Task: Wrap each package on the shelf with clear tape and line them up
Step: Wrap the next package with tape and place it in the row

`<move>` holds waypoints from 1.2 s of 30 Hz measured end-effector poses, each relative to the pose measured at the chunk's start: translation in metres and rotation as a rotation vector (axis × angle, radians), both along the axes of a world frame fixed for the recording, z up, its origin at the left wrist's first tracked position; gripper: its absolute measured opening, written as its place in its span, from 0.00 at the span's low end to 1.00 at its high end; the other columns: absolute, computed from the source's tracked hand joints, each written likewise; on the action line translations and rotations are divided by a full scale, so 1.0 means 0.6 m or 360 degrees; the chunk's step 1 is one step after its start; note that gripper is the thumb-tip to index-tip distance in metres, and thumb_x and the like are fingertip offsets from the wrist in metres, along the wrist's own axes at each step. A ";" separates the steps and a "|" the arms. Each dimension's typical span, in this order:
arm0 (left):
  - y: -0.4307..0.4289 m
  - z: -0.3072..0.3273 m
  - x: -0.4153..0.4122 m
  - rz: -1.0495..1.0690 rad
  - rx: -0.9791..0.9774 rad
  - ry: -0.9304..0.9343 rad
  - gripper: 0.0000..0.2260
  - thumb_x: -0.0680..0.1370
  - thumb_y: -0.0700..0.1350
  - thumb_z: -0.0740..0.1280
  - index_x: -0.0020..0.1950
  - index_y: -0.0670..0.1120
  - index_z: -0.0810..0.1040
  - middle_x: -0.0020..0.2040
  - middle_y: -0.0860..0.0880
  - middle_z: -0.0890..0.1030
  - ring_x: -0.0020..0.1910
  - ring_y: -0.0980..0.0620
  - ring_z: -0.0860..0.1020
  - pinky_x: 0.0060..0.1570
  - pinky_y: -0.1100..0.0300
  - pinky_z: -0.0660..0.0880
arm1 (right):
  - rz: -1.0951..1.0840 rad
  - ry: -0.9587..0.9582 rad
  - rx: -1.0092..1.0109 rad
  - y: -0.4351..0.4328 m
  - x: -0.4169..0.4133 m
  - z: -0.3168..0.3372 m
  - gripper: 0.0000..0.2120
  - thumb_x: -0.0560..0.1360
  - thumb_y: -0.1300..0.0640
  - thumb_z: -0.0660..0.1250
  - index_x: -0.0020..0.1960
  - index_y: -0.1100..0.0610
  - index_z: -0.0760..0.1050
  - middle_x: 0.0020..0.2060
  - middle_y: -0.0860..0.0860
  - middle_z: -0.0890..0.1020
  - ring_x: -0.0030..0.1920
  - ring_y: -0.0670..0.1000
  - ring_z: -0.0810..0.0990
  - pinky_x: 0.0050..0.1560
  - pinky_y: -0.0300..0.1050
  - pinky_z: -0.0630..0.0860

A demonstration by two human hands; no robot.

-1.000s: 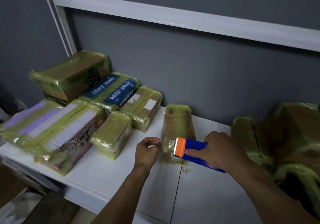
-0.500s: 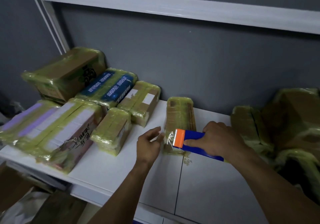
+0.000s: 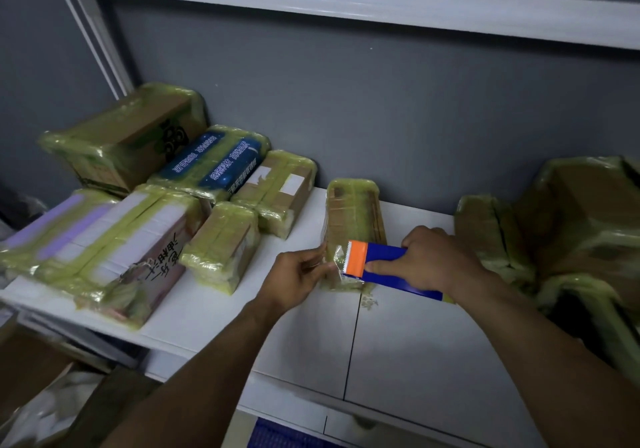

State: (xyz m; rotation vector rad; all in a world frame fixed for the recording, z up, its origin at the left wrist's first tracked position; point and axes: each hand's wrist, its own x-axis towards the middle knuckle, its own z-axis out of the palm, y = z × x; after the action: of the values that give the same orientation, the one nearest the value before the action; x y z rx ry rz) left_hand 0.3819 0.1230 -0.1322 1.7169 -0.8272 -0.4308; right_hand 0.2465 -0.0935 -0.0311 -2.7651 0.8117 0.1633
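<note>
The right hand (image 3: 433,260) clenches its fingers round the tape dispenser (image 3: 381,264), the left hand (image 3: 298,274) seemingly pinches the tape (image 3: 337,257) beside the package (image 3: 353,212) at the shelf's (image 3: 415,336) twelve o'clock, where slack tension could wrinkle it.

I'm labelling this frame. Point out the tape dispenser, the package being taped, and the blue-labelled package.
tape dispenser (image 3: 385,260): head view, on its blue handle.
package being taped (image 3: 353,210): head view, on its top face.
blue-labelled package (image 3: 214,160): head view, on the blue label.
</note>
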 end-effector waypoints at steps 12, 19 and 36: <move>0.011 0.031 0.008 0.0062 0.0124 -0.1211 0.19 0.77 0.59 0.70 0.64 0.52 0.84 0.65 0.54 0.81 0.61 0.52 0.80 0.50 0.50 0.81 | 0.0014 0.0013 0.0039 -0.003 -0.007 0.003 0.35 0.62 0.20 0.68 0.49 0.49 0.72 0.36 0.44 0.77 0.38 0.48 0.81 0.37 0.42 0.79; -0.011 0.021 0.008 0.0159 0.0111 -0.1381 0.12 0.77 0.53 0.73 0.58 0.50 0.86 0.59 0.52 0.83 0.56 0.51 0.81 0.43 0.54 0.82 | 0.0036 -0.0036 0.0029 -0.008 -0.009 -0.003 0.33 0.62 0.20 0.68 0.46 0.48 0.71 0.36 0.44 0.78 0.36 0.47 0.80 0.33 0.39 0.75; -0.005 0.032 0.013 0.0038 0.0197 -0.1178 0.11 0.81 0.45 0.70 0.63 0.46 0.83 0.58 0.50 0.83 0.52 0.49 0.83 0.50 0.52 0.82 | 0.0225 0.0028 -0.0415 -0.047 -0.033 0.041 0.45 0.52 0.13 0.48 0.44 0.50 0.73 0.36 0.45 0.75 0.34 0.47 0.74 0.33 0.39 0.67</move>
State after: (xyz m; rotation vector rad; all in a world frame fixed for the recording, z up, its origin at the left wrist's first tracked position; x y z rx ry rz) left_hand 0.3899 0.1198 -0.1129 2.0225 -1.3175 0.2034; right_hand 0.2267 -0.1215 -0.0065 -3.0717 0.6848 0.1153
